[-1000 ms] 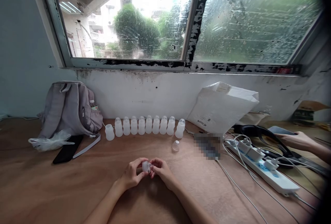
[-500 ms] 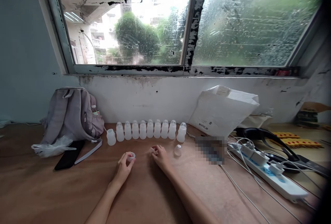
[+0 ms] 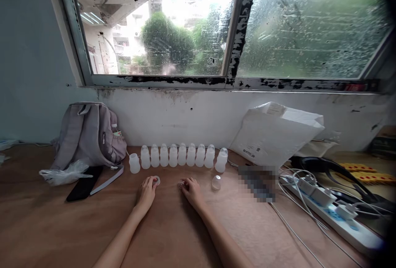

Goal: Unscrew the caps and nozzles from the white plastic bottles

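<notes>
My left hand (image 3: 146, 193) is closed on a small whitish ring (image 3: 158, 180), which looks like a bottle collar, at the table's middle. To its right, my right hand (image 3: 192, 192) pinches a small clear piece (image 3: 180, 184), perhaps a bottle teat; its shape is mostly covered by the fingers. A clear domed cap (image 3: 216, 183) rests on the table right of that hand. Behind the hands, several translucent baby bottles (image 3: 182, 156) with tops on stand upright in a row. At the row's left end is a bottle without a top (image 3: 134, 164).
A grey backpack (image 3: 88, 136), a crumpled plastic bag (image 3: 64, 173) and a black flat object (image 3: 83, 185) lie left. On the right are a white bag (image 3: 275, 132), a blurred-out item (image 3: 258, 182), a power strip (image 3: 361, 231) with cables, and a black headset-like band (image 3: 331, 169).
My left hand has rolled over the ring, so less of it shows. The right hand has shifted slightly down with the clear piece. The whole view has turned a little left.
</notes>
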`<state>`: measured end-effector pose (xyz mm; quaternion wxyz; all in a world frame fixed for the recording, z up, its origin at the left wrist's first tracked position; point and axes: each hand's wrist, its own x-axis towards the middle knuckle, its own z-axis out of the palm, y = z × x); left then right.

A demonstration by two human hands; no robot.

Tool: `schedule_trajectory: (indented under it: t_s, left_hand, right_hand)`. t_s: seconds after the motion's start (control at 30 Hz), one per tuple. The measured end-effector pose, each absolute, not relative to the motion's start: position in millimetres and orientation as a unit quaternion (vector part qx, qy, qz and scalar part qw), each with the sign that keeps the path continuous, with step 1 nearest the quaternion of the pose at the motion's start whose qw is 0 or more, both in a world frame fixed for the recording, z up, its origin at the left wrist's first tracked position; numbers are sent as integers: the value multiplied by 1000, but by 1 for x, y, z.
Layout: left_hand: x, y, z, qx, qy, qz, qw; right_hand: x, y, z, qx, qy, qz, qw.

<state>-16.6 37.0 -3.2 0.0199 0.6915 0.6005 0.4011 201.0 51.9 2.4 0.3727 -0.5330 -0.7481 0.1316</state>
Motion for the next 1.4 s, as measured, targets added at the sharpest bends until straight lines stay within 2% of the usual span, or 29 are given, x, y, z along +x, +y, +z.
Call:
schedule_trajectory:
  t_s: [0.27,0.53,0.63,0.9,0.97,1.07,1.13,1.23,1.33,1.4]
  left_hand:
    - [-15,31,1,684,600,413,-20]
    - [-38,80,84,681,596,414,-98]
    - [-50,102,110,670,634,354,-153]
    - [-45,93,119,665,664,304,-159]
    - [-36,77,125,655,666,317,-166]
    - [-20,46,140,625,645,403,-178]
    - [-6,25,146,609,620,470,-153]
    - [16,3,141,623,566,538,-38]
    - [38,-5,123,627,532,565,75]
    - [49,-6,110,630,521,567,104]
  right_hand:
    - [202,54,0,-528,-738,136,398]
    - [203,52,4,-500,-719,180,448]
    - [203,51,7,-490,-707,193,471]
    - [203,49,12,-494,-678,203,505]
    - [204,48,14,-490,-670,198,521]
    - [203,43,22,-487,-648,190,555]
    - [200,39,34,-478,-634,206,571]
    - [194,29,61,-438,-632,270,580]
    - [191,19,92,-385,-651,333,563]
    - [192,14,107,-369,-665,369,534]
